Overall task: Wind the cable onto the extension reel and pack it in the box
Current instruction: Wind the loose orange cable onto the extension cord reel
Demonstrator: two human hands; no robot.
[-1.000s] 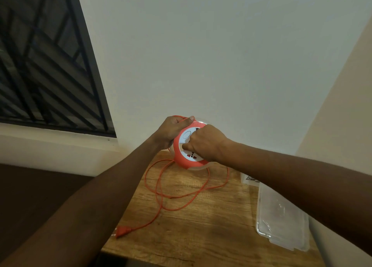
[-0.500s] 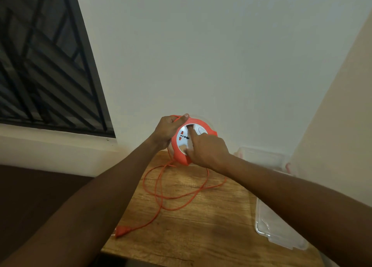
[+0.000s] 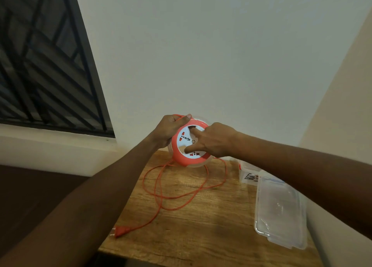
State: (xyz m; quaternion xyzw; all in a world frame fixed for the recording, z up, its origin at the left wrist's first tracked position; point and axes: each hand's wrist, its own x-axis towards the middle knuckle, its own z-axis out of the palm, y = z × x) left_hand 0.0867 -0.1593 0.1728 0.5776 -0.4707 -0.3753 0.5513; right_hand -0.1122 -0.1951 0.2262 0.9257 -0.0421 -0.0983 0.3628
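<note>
Two bare hands are meeting on a round orange-and-white plastic extension reel, holding it in the air above the far end of a wooden table, close to a pale wall. Reaching in from the lower left with its forearm stretched out, the left hand is clamping the reel's upper left rim, fingers wrapped behind and the thumb lying flat along the top edge. Coming across from the right, the right hand is pressing on the white face, its forefinger hooked into a recess near the top and its thumb sitting low by the sockets; the remaining fingers are curled loosely, so this hand is bearing on the reel rather than closing round it. Facing the camera with a slight tilt, the reel's white disc is showing red socket slots and a row of small dots, with turns of cord banding the orange rim. Trailing from the underside, a thin orange cable is lying in loose overlapping loops on the wood and ending in an orange two-pin plug near the table's front left edge. Sitting along the right side, a clear plastic lid is lying flat, and behind it a clear plastic box with a printed label is partly hiding under the right forearm.
</note>
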